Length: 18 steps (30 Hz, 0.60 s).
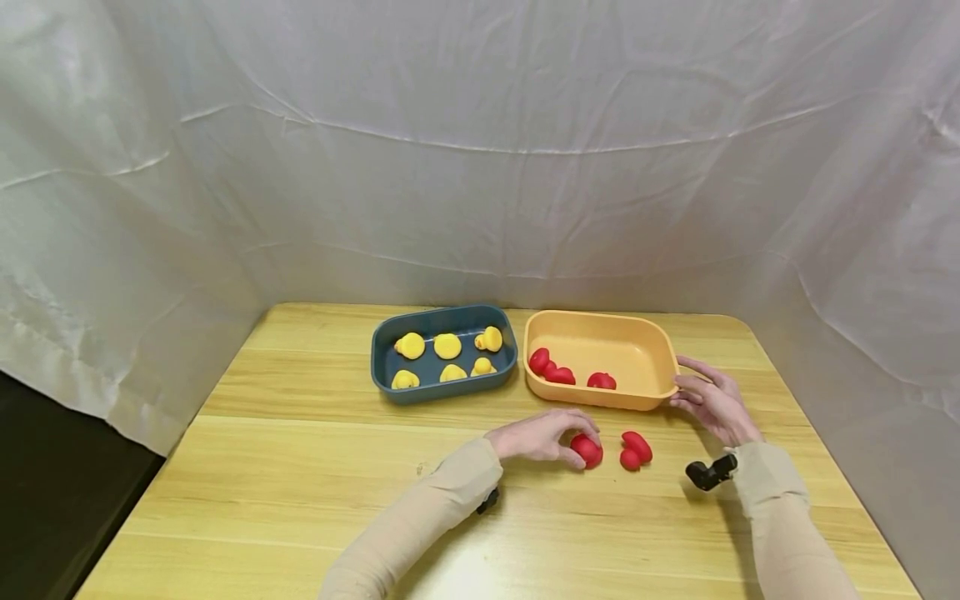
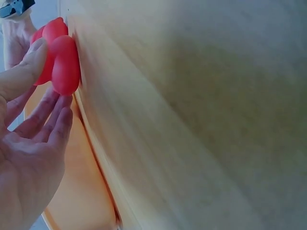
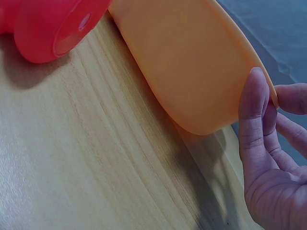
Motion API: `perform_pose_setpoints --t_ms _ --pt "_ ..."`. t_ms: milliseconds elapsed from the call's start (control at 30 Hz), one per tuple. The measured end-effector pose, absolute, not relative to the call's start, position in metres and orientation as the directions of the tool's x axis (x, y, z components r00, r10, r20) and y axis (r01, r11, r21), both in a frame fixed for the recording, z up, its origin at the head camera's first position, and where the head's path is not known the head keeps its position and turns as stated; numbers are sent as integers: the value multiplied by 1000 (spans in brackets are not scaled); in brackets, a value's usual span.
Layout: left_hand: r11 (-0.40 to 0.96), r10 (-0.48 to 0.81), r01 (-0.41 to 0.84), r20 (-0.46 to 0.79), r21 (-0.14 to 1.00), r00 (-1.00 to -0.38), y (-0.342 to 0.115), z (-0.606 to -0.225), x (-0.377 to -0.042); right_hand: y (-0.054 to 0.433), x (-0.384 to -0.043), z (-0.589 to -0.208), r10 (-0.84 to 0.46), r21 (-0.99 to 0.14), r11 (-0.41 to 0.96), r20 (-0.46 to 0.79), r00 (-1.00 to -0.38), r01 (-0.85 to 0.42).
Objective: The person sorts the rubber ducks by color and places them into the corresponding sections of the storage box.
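Note:
My left hand [image 1: 543, 435] curls its thumb and fingers round a red rubber toy [image 1: 587, 452] on the table. In the left wrist view, the thumb lies against the rounded red toy and the fingers are on its other side. Just right of it lies another red toy [image 1: 636, 450], made of rounded lobes. My right hand [image 1: 716, 402] pinches the right end of the orange bin [image 1: 600, 398]. The right wrist view shows the thumb on the bin's outer wall and a finger over its rim. Inside the bin, several red toys [image 1: 558, 374] lie along the near side.
Left of the orange bin stands a dark blue bin [image 1: 444, 393] holding several yellow rubber ducks [image 1: 447, 346]. Both are near the far edge of the wooden table [image 1: 300, 467]. Pale sheeting [image 1: 480, 167] hangs behind and at the sides.

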<state>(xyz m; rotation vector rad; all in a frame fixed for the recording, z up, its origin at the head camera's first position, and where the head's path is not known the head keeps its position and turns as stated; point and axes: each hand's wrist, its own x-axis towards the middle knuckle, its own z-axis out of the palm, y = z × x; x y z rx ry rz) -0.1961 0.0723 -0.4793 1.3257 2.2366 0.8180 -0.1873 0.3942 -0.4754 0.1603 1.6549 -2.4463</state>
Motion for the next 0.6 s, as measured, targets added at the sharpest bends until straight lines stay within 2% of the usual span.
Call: perform_pose_setpoints --t_ms 367,600 --pt "355 883 671 3 651 -470 67 -481 -199 394 -188 -475 -92 -904 -365 -202 -975 222" --pt "386 849 640 15 664 -528 60 -475 -198 395 -187 -475 -88 -908 -357 -201 -976 219"
